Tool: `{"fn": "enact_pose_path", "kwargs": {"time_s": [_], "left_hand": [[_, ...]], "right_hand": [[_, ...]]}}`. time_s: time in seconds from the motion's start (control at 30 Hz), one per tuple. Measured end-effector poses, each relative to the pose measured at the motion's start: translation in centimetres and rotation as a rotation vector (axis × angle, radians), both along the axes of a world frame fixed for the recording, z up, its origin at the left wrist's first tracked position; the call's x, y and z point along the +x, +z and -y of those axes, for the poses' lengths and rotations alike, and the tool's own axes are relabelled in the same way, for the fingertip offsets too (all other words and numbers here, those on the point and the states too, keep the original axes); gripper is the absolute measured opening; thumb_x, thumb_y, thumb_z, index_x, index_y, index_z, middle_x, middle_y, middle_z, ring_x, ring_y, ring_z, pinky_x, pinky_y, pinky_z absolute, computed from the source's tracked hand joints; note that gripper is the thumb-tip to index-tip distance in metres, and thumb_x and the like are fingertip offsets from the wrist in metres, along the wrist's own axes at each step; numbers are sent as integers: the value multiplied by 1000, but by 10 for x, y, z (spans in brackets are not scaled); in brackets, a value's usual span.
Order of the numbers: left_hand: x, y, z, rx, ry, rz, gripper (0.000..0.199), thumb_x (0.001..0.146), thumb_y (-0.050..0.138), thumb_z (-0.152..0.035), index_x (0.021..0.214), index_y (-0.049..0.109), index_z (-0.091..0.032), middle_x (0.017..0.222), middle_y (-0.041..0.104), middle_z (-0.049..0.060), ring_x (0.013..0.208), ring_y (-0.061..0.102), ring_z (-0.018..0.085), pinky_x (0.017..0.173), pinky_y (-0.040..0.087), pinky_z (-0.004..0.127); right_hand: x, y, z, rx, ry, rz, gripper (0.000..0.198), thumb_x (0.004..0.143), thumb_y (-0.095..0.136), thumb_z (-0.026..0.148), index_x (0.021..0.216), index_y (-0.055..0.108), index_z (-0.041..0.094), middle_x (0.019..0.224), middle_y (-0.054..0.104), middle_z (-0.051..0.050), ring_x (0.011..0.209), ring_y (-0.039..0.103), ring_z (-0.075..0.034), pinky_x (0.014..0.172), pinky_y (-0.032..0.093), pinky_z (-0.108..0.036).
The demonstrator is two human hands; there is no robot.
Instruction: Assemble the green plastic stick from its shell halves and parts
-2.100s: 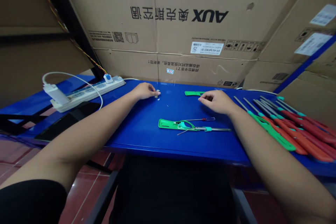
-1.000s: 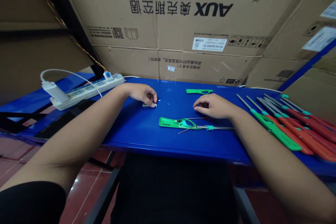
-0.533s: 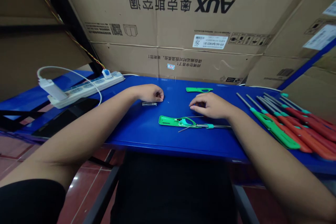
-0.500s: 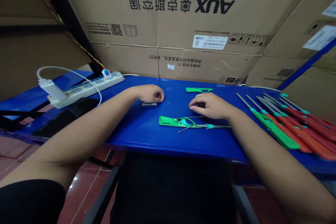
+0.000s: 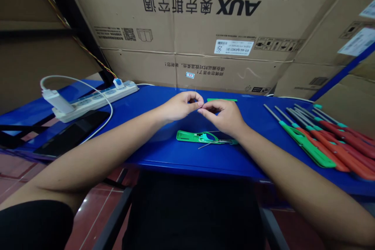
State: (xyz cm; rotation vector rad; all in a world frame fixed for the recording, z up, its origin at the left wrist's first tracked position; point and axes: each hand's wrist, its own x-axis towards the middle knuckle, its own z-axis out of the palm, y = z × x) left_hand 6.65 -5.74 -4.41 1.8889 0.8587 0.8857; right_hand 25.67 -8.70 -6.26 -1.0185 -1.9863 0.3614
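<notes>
My left hand [image 5: 183,106] and my right hand [image 5: 227,116] meet fingertip to fingertip above the blue table. Both are closed in a pinch; whatever lies between the fingers is too small to make out. Just below them rests an opened lighter [image 5: 189,136], a long-necked kind with a green half shell, inner parts, a thin wire and a metal tube partly covered by my right wrist. Behind my right hand lies the other green half shell [image 5: 222,99], its lower part hidden.
Several long-necked lighters [image 5: 331,140] in red, orange and green lie on the right. At left are a white power strip [image 5: 96,99] with a plugged-in charger, a white cable and a black phone [image 5: 73,133]. A large cardboard box [image 5: 187,19] stands behind the blue table [image 5: 164,152].
My left hand has risen and moved right to meet my right hand, which shifted left. The small clear tube and tiny sliver beside my left hand no longer show on the table.
</notes>
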Motion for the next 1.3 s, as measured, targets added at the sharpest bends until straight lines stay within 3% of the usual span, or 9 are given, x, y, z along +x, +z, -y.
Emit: {"fn": "enact_pose_path", "kwargs": {"time_s": [0.13, 0.23, 0.37, 0.47, 0.53, 0.67, 0.87, 1.2, 1.3], "left_hand": [[9, -4, 9, -303, 65, 157, 17, 79, 68, -32, 81, 64, -16, 74, 57, -1, 66, 48, 9, 60, 35, 22], [10, -5, 10, -343, 125, 175, 20, 78, 71, -34, 87, 69, -17, 79, 63, 1, 67, 51, 9, 57, 33, 21], [-4, 4, 6, -29, 101, -68, 31, 83, 65, -43, 100, 74, -18, 96, 72, 4, 80, 60, 13, 66, 42, 24], [-29, 15, -5, 306, 65, -479, 30, 77, 71, -43, 94, 76, -19, 94, 75, 4, 84, 64, 17, 75, 44, 28], [-42, 19, -13, 355, 105, -615, 32, 80, 68, -45, 94, 76, -18, 89, 76, 5, 80, 65, 18, 75, 45, 29], [-34, 13, -15, 365, 71, -462, 34, 87, 61, -44, 104, 76, -18, 102, 78, 6, 90, 68, 18, 79, 48, 28], [0, 1, 3, 248, 83, -438, 21, 80, 71, -34, 89, 80, -18, 81, 78, 4, 74, 68, 17, 68, 46, 28], [-7, -1, 2, 48, 18, -100, 21, 79, 71, -33, 88, 78, -16, 79, 76, 3, 72, 65, 14, 72, 49, 28], [-7, 3, 4, 54, 24, -119, 25, 80, 70, -37, 88, 78, -16, 78, 75, 3, 71, 64, 14, 70, 47, 28]], "right_hand": [[-1, -1, -2, 86, -68, -54, 15, 83, 69, 34, 81, 77, 22, 80, 77, -3, 69, 68, -17, 65, 49, -30], [-1, -3, -4, 127, -112, -56, 14, 83, 65, 29, 80, 76, 21, 78, 76, -4, 67, 67, -16, 64, 49, -30], [4, -2, -8, 115, -154, -10, 11, 78, 62, 25, 71, 67, 20, 68, 70, -2, 61, 60, -14, 60, 44, -28], [12, 0, -11, 84, -148, 218, 8, 74, 60, 22, 66, 59, 20, 66, 63, -1, 62, 55, -14, 60, 39, -28], [16, 1, -12, 30, -132, 417, 8, 74, 58, 22, 65, 57, 20, 67, 62, -1, 63, 52, -14, 60, 34, -28], [13, 1, -8, 28, -132, 598, 9, 76, 56, 22, 69, 60, 20, 72, 62, -2, 66, 49, -15, 58, 28, -28], [4, 2, 1, 227, -119, 565, 14, 81, 54, 27, 75, 63, 19, 76, 62, -3, 68, 50, -15, 58, 27, -30], [7, 3, 6, 393, -100, 407, 22, 93, 50, 27, 86, 68, 18, 91, 70, -9, 79, 62, -18, 70, 45, -32], [7, 4, 7, 427, -71, 414, 23, 96, 48, 27, 87, 68, 19, 92, 70, -10, 84, 63, -20, 75, 47, -33]]}}
